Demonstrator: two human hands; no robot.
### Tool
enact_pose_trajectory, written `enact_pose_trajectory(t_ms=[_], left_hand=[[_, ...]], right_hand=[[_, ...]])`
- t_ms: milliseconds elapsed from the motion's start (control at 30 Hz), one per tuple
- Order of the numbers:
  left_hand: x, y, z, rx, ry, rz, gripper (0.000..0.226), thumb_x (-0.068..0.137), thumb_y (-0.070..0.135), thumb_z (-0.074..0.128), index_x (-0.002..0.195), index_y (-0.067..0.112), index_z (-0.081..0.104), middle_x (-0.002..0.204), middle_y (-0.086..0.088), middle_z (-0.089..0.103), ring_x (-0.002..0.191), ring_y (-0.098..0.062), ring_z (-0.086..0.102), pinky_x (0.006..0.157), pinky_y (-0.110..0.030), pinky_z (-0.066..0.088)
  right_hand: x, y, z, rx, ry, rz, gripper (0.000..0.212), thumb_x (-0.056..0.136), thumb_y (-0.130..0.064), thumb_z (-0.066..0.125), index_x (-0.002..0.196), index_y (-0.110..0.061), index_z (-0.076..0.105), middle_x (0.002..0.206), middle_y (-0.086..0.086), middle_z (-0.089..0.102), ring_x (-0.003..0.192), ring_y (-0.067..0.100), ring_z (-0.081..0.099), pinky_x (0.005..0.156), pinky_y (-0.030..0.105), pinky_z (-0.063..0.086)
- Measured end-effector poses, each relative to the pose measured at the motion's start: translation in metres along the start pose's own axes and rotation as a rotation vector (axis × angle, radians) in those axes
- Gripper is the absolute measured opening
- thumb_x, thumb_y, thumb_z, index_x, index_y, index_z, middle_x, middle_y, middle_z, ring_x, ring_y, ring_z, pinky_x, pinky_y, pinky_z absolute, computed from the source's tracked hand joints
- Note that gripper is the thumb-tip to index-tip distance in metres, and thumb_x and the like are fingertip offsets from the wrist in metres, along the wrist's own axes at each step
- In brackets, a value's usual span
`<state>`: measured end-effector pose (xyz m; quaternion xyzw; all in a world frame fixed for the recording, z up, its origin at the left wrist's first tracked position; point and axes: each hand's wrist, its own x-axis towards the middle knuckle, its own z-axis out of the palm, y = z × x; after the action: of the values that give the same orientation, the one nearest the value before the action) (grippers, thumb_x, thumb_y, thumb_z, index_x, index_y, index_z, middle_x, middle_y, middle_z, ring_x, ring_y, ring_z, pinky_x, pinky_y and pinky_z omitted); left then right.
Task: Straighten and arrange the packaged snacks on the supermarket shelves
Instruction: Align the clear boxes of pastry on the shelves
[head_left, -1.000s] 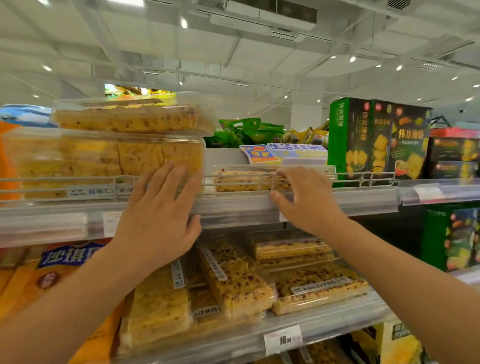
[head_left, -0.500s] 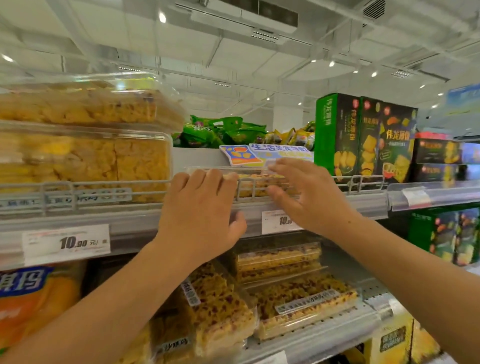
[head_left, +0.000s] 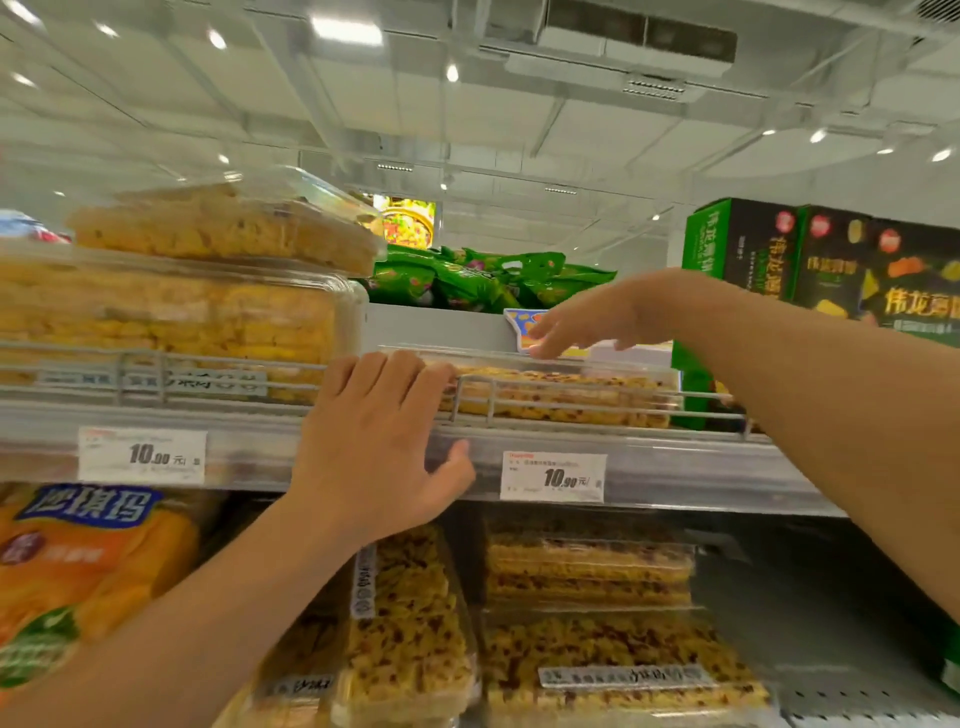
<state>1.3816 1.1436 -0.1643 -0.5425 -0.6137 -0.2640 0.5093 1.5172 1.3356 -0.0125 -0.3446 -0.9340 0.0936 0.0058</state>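
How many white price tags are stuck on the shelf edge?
2: a left price tag beside the left hand, and a right price tag below the flat snack box.

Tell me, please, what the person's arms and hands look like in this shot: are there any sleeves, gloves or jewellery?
Both forearms are bare as far as the frame shows, with no sleeve edge in view. The left hand and the right hand wear no gloves. No ring, watch or bracelet shows on either wrist or on the visible fingers. The nails look short and unpainted.
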Motion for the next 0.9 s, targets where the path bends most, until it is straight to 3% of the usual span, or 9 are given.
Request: enact_pose_trajectory(t_ms=[133,233,400,500,533,633,767,900], left_hand=[[-0.002,0.005,-0.001,-0.012,0.003,-0.027,0.051,0.076,0.048,0.055,0.111,0.012,0.055,0.1,-0.004,0.055,0.091,-0.027,0.05,0.086,-0.042,0.039],[-0.003,0.006,0.0,-0.019,0.018,-0.033,0.05,0.076,0.047,0.055,0.111,0.012,0.055,0.1,-0.003,0.055,0.092,-0.026,0.049,0.087,-0.04,0.037],[-0.004,0.005,0.002,-0.017,0.048,-0.024,0.051,0.075,0.046,0.058,0.111,0.009,0.059,0.1,-0.005,0.056,0.093,-0.026,0.05,0.086,-0.041,0.039],[-0.004,0.005,0.002,-0.026,0.047,-0.021,0.053,0.076,0.046,0.058,0.113,0.009,0.06,0.104,-0.005,0.058,0.095,-0.027,0.052,0.088,-0.04,0.039],[-0.004,0.005,0.002,-0.026,0.048,-0.02,0.053,0.076,0.046,0.057,0.114,0.009,0.06,0.104,-0.005,0.058,0.096,-0.027,0.052,0.089,-0.041,0.04],[-0.004,0.005,0.002,-0.029,0.06,-0.017,0.053,0.075,0.045,0.059,0.113,0.008,0.06,0.103,-0.004,0.058,0.094,-0.027,0.052,0.087,-0.041,0.041],[-0.005,0.005,0.001,-0.029,0.047,-0.035,0.053,0.075,0.046,0.058,0.112,0.007,0.06,0.103,-0.005,0.058,0.095,-0.027,0.052,0.088,-0.042,0.041],[-0.005,0.005,0.002,-0.057,0.042,-0.045,0.054,0.074,0.046,0.06,0.112,0.008,0.061,0.104,-0.004,0.058,0.096,-0.027,0.052,0.089,-0.042,0.041]], right_hand=[[0.016,0.004,-0.005,0.067,-0.126,0.068,0.06,0.09,-0.042,0.06,0.145,-0.031,0.038,0.151,-0.005,0.037,0.133,0.029,0.039,0.112,0.055,0.025],[0.022,0.006,-0.007,0.096,-0.187,0.083,0.059,0.083,-0.043,0.066,0.137,-0.025,0.052,0.145,0.003,0.048,0.129,0.03,0.044,0.109,0.054,0.032],[0.023,0.007,-0.005,0.05,-0.221,0.038,0.046,0.084,-0.047,0.064,0.119,-0.018,0.066,0.119,0.009,0.065,0.102,0.028,0.06,0.094,0.049,0.047],[0.014,0.004,-0.007,0.038,-0.119,-0.024,0.062,0.069,-0.049,0.073,0.118,-0.014,0.062,0.107,0.01,0.063,0.089,0.027,0.057,0.073,0.039,0.048],[0.01,0.002,-0.007,0.021,-0.055,-0.048,0.062,0.066,-0.049,0.076,0.117,-0.018,0.06,0.109,0.006,0.061,0.09,0.024,0.056,0.074,0.037,0.047],[0.001,-0.004,-0.008,-0.041,0.124,-0.104,0.066,0.064,-0.05,0.081,0.119,-0.03,0.05,0.12,-0.003,0.049,0.109,0.024,0.049,0.095,0.044,0.044],[-0.003,-0.009,-0.002,-0.15,0.307,-0.139,0.083,0.056,-0.054,0.085,0.123,-0.033,0.04,0.121,-0.003,0.052,0.099,0.019,0.053,0.081,0.038,0.044],[-0.003,-0.011,0.006,-0.463,0.468,-0.099,0.104,0.054,-0.076,0.073,0.14,-0.03,0.037,0.133,0.001,0.05,0.118,0.026,0.049,0.093,0.042,0.041]])
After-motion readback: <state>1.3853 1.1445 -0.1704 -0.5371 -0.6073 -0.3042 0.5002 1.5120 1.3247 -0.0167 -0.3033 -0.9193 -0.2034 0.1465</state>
